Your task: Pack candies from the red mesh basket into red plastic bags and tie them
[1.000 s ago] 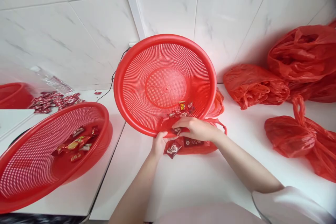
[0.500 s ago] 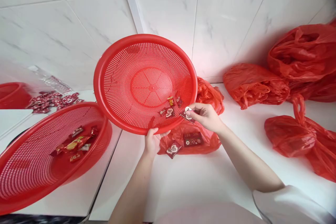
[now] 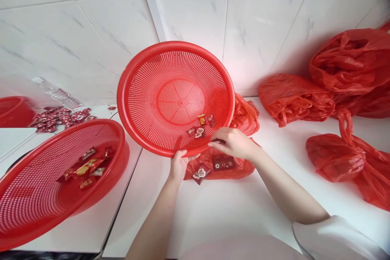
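My left hand (image 3: 179,166) grips the lower rim of a round red plastic basket (image 3: 138,69), thumb over the edge. The basket is tilted towards me. Low on its inner right side lie several small wrapped packets, among them a yellow one (image 3: 201,120) and a dark red one with a white label (image 3: 200,132). My right hand (image 3: 233,143) is at the lower right rim with fingers curled and thumb close to them. A dark patch shows between them; what they hold is mostly hidden. Below lies a red plastic bag (image 3: 245,168) with a dark patterned box (image 3: 224,162) and a dark red packet (image 3: 201,174) on it.
Left of me stands another red basket (image 3: 33,166) holding several wrapped sweets (image 3: 87,167). Behind it are a pile of small red packets (image 3: 57,118) and a clear wrapper (image 3: 59,93). Stuffed red bags (image 3: 297,97) and a tied red bag (image 3: 335,156) lie at right, before the tiled wall.
The basket has shifted slightly right. My right hand has turned and moved a little left over the rim; the dark red packet in its fingers no longer shows clearly.
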Tool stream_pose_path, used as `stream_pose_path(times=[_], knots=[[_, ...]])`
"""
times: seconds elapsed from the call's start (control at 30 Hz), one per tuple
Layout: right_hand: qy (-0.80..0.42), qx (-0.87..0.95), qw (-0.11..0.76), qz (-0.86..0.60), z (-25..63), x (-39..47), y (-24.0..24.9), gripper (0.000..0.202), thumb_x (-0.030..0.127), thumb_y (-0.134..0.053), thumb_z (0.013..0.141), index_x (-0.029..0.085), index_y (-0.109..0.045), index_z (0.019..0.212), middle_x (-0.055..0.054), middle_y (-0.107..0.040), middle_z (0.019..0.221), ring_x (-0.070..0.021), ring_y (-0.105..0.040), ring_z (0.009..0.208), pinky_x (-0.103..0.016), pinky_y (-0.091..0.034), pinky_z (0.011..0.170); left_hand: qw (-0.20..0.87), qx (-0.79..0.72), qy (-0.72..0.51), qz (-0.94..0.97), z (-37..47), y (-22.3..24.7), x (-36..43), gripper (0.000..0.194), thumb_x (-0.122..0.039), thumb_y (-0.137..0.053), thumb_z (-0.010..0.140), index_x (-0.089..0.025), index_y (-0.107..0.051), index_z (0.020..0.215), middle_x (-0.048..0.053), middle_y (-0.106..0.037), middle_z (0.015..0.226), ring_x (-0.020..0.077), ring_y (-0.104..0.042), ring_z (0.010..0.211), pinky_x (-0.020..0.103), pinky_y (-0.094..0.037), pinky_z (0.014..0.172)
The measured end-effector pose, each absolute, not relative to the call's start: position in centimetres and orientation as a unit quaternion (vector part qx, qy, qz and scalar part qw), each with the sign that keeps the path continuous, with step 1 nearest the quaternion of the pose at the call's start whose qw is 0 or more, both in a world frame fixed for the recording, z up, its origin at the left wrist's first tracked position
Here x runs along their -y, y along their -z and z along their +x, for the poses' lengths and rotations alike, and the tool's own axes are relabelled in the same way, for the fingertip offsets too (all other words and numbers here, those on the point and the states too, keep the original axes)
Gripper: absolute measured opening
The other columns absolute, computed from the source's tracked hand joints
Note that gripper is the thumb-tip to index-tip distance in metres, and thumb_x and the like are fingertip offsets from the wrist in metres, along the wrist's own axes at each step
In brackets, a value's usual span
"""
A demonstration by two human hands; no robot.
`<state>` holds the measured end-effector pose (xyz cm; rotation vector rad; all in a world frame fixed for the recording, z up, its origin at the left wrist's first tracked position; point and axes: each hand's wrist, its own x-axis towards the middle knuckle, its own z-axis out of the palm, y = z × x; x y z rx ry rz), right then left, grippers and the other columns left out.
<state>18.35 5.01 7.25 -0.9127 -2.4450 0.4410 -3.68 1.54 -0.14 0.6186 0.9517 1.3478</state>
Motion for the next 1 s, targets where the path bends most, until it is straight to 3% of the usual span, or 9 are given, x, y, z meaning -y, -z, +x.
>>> stream_pose_path(times=[0.33,0.43,0.5,0.57,0.63,0.7,0.8,0.9,1.0], knots=[[-0.083,0.913,0.226,-0.328,18.4,-5.5,-7.0,0.040,0.043,-0.043,0.096,0.017,-0.063,0.073,-0.005,-0.060,0.070,-0.0170,-0.055,0.070,-0.029,-0.042,0.066,0.639,-0.437,-0.567,0.282,-2.7,-0.7,-0.8,0.030,-0.023,-0.063,0.065,-0.010,-0.071,0.091,0.010,-0.073,0.092,0.0300,-0.067,0.089,0.042,-0.057,0.072],[-0.046,0.896,0.254,-0.361,18.6,-6.0,-6.3,0.026,0.030,-0.045,0.096,0.016,-0.067,0.093,-0.011,-0.068,0.097,-0.0217,-0.060,0.094,-0.037,-0.045,0.086,0.638,-0.427,-0.578,0.277,-2.7,-0.6,-0.9,0.032,-0.022,-0.063,0.066,-0.013,-0.069,0.096,0.009,-0.072,0.099,0.0305,-0.066,0.093,0.044,-0.057,0.073],[-0.010,0.882,0.257,-0.395,18.7,-6.4,-5.5,0.027,0.023,-0.044,0.094,0.015,-0.063,0.113,-0.014,-0.062,0.122,-0.0254,-0.055,0.115,-0.047,-0.037,0.103,0.637,-0.424,-0.581,0.276,-2.7,-0.6,-0.9,0.033,-0.021,-0.063,0.066,-0.013,-0.069,0.097,0.009,-0.072,0.101,0.0311,-0.066,0.094,0.045,-0.057,0.073],[0.008,0.876,0.239,-0.419,18.7,-6.6,-4.7,0.037,0.026,-0.047,0.093,0.013,-0.056,0.127,-0.017,-0.056,0.132,-0.0282,-0.049,0.125,-0.055,-0.021,0.112,0.639,-0.423,-0.580,0.276,-2.6,-0.5,-0.9,0.033,-0.021,-0.063,0.066,-0.013,-0.069,0.098,0.009,-0.072,0.100,0.0312,-0.066,0.093,0.046,-0.057,0.073],[-0.015,0.885,0.208,-0.417,18.6,-6.6,-4.4,0.047,0.038,-0.052,0.091,0.012,-0.054,0.130,-0.017,-0.059,0.127,-0.0301,-0.051,0.122,-0.059,-0.014,0.114,0.645,-0.425,-0.576,0.268,-2.3,-0.5,-0.8,0.032,-0.021,-0.063,0.065,-0.011,-0.069,0.095,0.010,-0.072,0.097,0.0308,-0.067,0.090,0.046,-0.057,0.074],[-0.061,0.900,0.181,-0.391,18.6,-6.4,-4.5,0.054,0.047,-0.060,0.085,0.014,-0.056,0.128,-0.015,-0.063,0.118,-0.0303,-0.056,0.114,-0.060,-0.020,0.111,0.649,-0.428,-0.575,0.256,-2.1,-0.5,-0.8,0.031,-0.020,-0.062,0.065,-0.010,-0.069,0.093,0.011,-0.073,0.093,0.0298,-0.067,0.087,0.045,-0.057,0.074],[-0.136,0.912,0.179,-0.344,18.5,-6.1,-5.3,0.043,0.034,-0.071,0.079,0.018,-0.064,0.118,-0.011,-0.065,0.111,-0.0271,-0.060,0.104,-0.047,-0.044,0.095,0.648,-0.429,-0.581,0.243,-2.1,-0.7,-0.9,0.029,-0.020,-0.060,0.067,-0.010,-0.070,0.092,0.011,-0.073,0.093,0.0290,-0.068,0.087,0.044,-0.057,0.074],[-0.246,0.882,0.248,-0.316,18.3,-5.8,-6.3,0.021,0.019,-0.064,0.083,0.018,-0.069,0.103,-0.008,-0.068,0.098,-0.0193,-0.064,0.089,-0.032,-0.051,0.079,0.643,-0.427,-0.590,0.238,-2.4,-0.7,-1.1,0.022,-0.021,-0.059,0.068,-0.010,-0.070,0.084,0.011,-0.072,0.095,0.0286,-0.067,0.091,0.043,-0.057,0.076],[-0.372,0.797,0.353,-0.318,18.2,-5.5,-6.8,0.016,0.028,-0.066,0.083,0.017,-0.070,0.095,-0.005,-0.071,0.092,-0.0178,-0.066,0.084,-0.031,-0.052,0.079,0.639,-0.422,-0.597,0.237,-2.8,-0.5,-1.3,0.021,-0.022,-0.060,0.069,-0.009,-0.070,0.081,0.012,-0.072,0.093,0.0285,-0.067,0.092,0.043,-0.056,0.079]])
